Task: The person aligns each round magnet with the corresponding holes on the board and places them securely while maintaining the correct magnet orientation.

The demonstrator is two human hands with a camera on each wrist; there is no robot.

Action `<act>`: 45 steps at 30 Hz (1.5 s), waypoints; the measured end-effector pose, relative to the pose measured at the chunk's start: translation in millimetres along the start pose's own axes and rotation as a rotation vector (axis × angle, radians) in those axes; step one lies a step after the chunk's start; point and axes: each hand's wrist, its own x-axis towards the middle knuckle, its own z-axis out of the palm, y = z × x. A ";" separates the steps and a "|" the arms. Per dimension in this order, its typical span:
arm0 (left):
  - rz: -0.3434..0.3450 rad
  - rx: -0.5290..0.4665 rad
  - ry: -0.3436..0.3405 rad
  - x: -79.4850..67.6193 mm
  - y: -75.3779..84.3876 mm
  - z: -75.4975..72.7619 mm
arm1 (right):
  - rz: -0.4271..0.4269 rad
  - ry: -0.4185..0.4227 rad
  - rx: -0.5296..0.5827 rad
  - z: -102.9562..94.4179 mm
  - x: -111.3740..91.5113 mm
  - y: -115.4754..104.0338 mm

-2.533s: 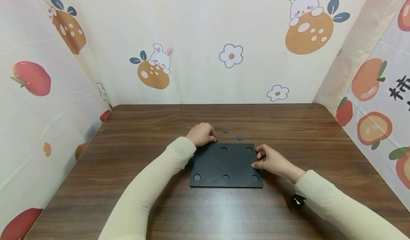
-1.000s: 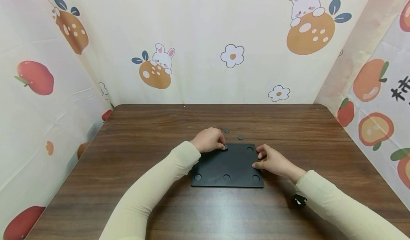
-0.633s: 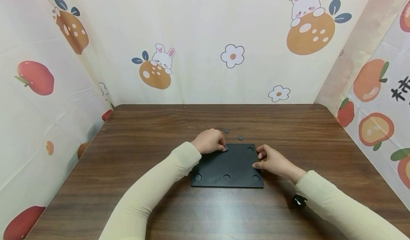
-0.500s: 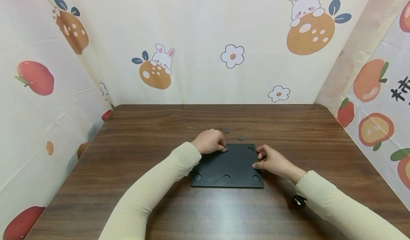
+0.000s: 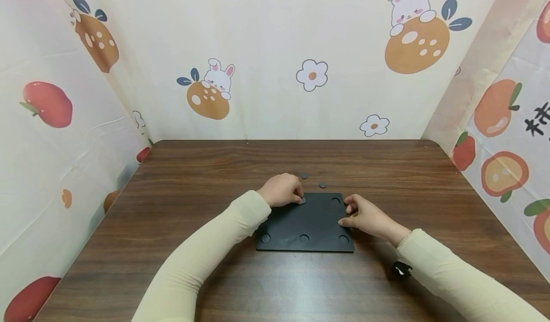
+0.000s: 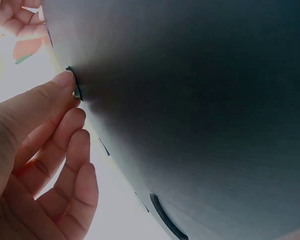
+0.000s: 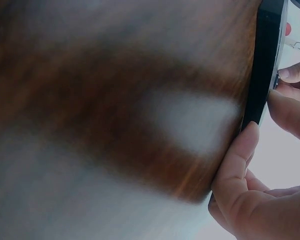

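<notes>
A flat black board (image 5: 301, 222) with round recesses along its front and back edges lies on the table. At its back middle recess, my left hand (image 5: 281, 190) pinches a small dark disc (image 5: 303, 201) between thumb and fingertips. The left wrist view shows that disc (image 6: 76, 86) tilted, close at the board's surface. My right hand (image 5: 365, 216) grips the board's right edge, its thumb and index finger on the rim in the right wrist view. The front left recess (image 5: 266, 238) looks filled by a disc. My left hand and sleeve cover the board's back left corner.
Two loose dark discs lie on the wooden table (image 5: 206, 169) behind the board, one disc (image 5: 304, 176) farther back and another disc (image 5: 322, 184) nearer the back right. A patterned curtain (image 5: 266, 102) stands behind the table's far edge, with more at both sides.
My left hand has moved right and slightly nearer, bringing a disc from behind the board to the back middle recess. In the last half second it barely moves. My right hand stays at the edge.
</notes>
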 end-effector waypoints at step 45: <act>-0.119 -0.298 0.197 -2.1 -51.7 -18.3 | 0.005 -0.004 -0.004 -0.3 -1.2 -0.7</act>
